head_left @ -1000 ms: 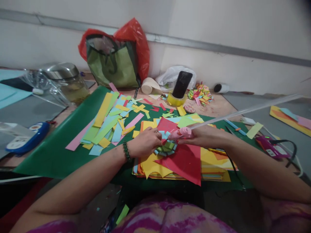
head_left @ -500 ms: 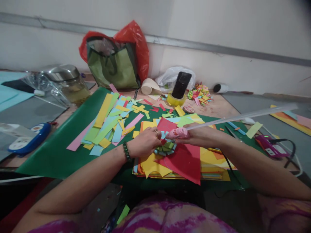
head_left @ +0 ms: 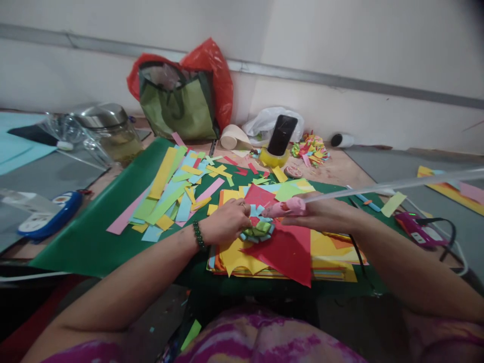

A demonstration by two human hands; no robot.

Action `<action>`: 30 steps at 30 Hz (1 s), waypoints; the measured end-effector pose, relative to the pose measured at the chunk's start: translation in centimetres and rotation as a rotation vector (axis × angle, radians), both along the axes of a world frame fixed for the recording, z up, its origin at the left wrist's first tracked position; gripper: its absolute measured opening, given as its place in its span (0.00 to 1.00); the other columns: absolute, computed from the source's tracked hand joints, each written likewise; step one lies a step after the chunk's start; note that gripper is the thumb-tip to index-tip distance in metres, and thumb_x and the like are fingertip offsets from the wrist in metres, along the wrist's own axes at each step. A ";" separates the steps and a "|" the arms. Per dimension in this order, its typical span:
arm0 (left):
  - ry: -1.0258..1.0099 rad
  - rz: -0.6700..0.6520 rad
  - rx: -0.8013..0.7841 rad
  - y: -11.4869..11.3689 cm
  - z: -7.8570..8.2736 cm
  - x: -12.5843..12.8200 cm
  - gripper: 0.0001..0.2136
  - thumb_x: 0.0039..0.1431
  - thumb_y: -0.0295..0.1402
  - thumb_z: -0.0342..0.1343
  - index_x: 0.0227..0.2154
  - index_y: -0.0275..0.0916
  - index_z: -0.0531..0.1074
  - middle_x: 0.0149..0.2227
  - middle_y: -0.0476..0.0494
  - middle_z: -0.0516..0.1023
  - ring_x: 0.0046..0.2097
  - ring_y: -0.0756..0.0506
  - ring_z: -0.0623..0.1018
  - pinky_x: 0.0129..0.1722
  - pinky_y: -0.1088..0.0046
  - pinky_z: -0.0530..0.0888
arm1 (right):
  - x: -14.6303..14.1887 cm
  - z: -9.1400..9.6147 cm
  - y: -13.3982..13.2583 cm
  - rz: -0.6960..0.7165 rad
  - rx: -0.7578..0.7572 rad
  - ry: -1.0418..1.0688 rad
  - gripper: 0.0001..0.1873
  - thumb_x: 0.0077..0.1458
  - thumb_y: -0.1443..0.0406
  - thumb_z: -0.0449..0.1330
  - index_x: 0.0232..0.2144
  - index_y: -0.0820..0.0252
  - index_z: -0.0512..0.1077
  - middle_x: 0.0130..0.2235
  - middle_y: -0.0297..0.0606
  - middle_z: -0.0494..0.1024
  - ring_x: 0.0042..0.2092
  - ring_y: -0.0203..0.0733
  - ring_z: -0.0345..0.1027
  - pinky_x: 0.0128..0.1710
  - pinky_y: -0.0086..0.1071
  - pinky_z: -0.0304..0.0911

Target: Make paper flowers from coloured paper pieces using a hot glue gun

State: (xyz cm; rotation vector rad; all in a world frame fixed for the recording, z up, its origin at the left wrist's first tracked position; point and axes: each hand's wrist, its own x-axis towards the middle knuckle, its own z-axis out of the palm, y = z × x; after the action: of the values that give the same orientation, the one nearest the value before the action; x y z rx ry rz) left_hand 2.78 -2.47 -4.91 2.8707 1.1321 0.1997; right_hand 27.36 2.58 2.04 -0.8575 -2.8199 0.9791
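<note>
My left hand (head_left: 228,221), with a green bead bracelet, has its fingers closed on the edge of a paper flower (head_left: 260,231). The flower has folded blue and green strips around a red middle. In my right hand (head_left: 321,214) is a pink glue gun (head_left: 286,207), its nozzle pointing left just beside the flower's top. A long clear glue stick (head_left: 393,185) juts from its back to the right. Beneath both hands lie a red paper sheet (head_left: 289,257) and a stack of coloured paper (head_left: 328,252). My right fingers are partly hidden behind the gun.
Cut paper strips (head_left: 172,194) are scattered over the green mat (head_left: 86,237) at left. Farther back are a phone (head_left: 283,135) on a yellow tape roll (head_left: 273,158), a fringed paper bundle (head_left: 310,149), a green bag (head_left: 177,108) and a glass jar (head_left: 113,133). Scissors (head_left: 355,202) lie right.
My right hand has drawn the glue gun to the right, away from the flower's middle. More of the flower's blue strips show. My left hand stays in place on the flower.
</note>
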 end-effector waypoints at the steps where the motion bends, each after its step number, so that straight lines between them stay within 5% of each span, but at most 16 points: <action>1: -0.003 0.002 -0.003 0.0 -0.1 0.0 0.10 0.58 0.25 0.54 0.30 0.42 0.79 0.33 0.42 0.74 0.38 0.43 0.68 0.40 0.64 0.64 | 0.1 0.4 -0.2 0.008 -0.064 0.036 0.23 0.60 0.49 0.56 0.51 0.50 0.76 0.51 0.36 0.79 0.51 0.47 0.72 0.52 0.38 0.66; 4: -0.017 0.001 -0.010 0.1 -0.2 -0.1 0.09 0.57 0.24 0.54 0.27 0.41 0.78 0.32 0.43 0.74 0.38 0.44 0.68 0.40 0.65 0.63 | 0.8 1.3 -0.9 -0.018 -0.181 0.215 0.24 0.59 0.48 0.57 0.52 0.50 0.75 0.55 0.37 0.76 0.57 0.49 0.69 0.56 0.40 0.64; 6: -0.035 0.013 -0.023 0.1 -0.2 -0.1 0.10 0.57 0.24 0.54 0.26 0.41 0.78 0.32 0.43 0.74 0.37 0.44 0.68 0.39 0.65 0.63 | 1.8 1.3 -0.9 -0.123 -0.117 0.365 0.24 0.57 0.46 0.58 0.48 0.51 0.77 0.53 0.39 0.78 0.55 0.50 0.70 0.52 0.40 0.67; 10: -0.044 0.027 -0.024 0.0 -0.2 -0.2 0.11 0.56 0.21 0.53 0.25 0.40 0.77 0.32 0.44 0.74 0.38 0.44 0.69 0.38 0.66 0.63 | 5.3 0.3 0.8 -0.642 0.225 0.661 0.24 0.53 0.45 0.59 0.35 0.59 0.78 0.37 0.45 0.80 0.35 0.46 0.73 0.29 0.34 0.68; 13: -0.062 0.012 -0.011 0.1 -0.2 -0.3 0.11 0.56 0.20 0.53 0.25 0.39 0.77 0.31 0.44 0.74 0.37 0.44 0.69 0.38 0.66 0.64 | 8.1 -0.4 3.4 -0.999 0.454 0.522 0.24 0.56 0.48 0.54 0.35 0.61 0.75 0.40 0.47 0.80 0.39 0.46 0.72 0.33 0.32 0.66; 16: -0.088 0.006 -0.011 0.2 -0.3 -0.4 0.11 0.57 0.21 0.53 0.26 0.39 0.77 0.31 0.44 0.74 0.36 0.44 0.69 0.37 0.67 0.64 | 10.3 -1.5 6.2 -1.180 0.417 0.164 0.26 0.58 0.47 0.51 0.33 0.65 0.75 0.30 0.47 0.79 0.35 0.47 0.72 0.31 0.33 0.63; 20: -0.076 -0.001 -0.014 0.2 -0.2 -0.3 0.11 0.57 0.21 0.53 0.27 0.40 0.78 0.31 0.43 0.75 0.36 0.45 0.69 0.37 0.67 0.64 | 11.9 -4.1 8.9 -1.189 0.274 -0.099 0.27 0.57 0.47 0.55 0.19 0.62 0.72 0.17 0.43 0.71 0.28 0.47 0.71 0.32 0.35 0.62; 24: -0.081 0.003 -0.018 0.2 -0.1 -0.3 0.13 0.58 0.21 0.52 0.28 0.40 0.79 0.31 0.43 0.75 0.37 0.44 0.70 0.38 0.67 0.65 | 12.8 -6.7 9.9 -1.110 0.173 -0.231 0.26 0.59 0.49 0.54 0.20 0.62 0.71 0.17 0.40 0.72 0.25 0.43 0.70 0.30 0.33 0.62; 30: -0.078 0.005 -0.027 0.2 -0.3 -0.5 0.12 0.60 0.22 0.52 0.31 0.40 0.80 0.33 0.42 0.76 0.38 0.44 0.70 0.38 0.66 0.65 | 14.2 -5.9 9.0 -0.997 0.210 -0.398 0.26 0.55 0.47 0.58 0.15 0.59 0.68 0.21 0.43 0.74 0.30 0.47 0.70 0.32 0.36 0.59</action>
State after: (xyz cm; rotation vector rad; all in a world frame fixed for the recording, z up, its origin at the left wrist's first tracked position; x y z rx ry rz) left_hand 2.30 -2.31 -5.22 2.8104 1.1203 0.2912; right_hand 41.55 11.53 -3.86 -2.2451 -2.1066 0.3650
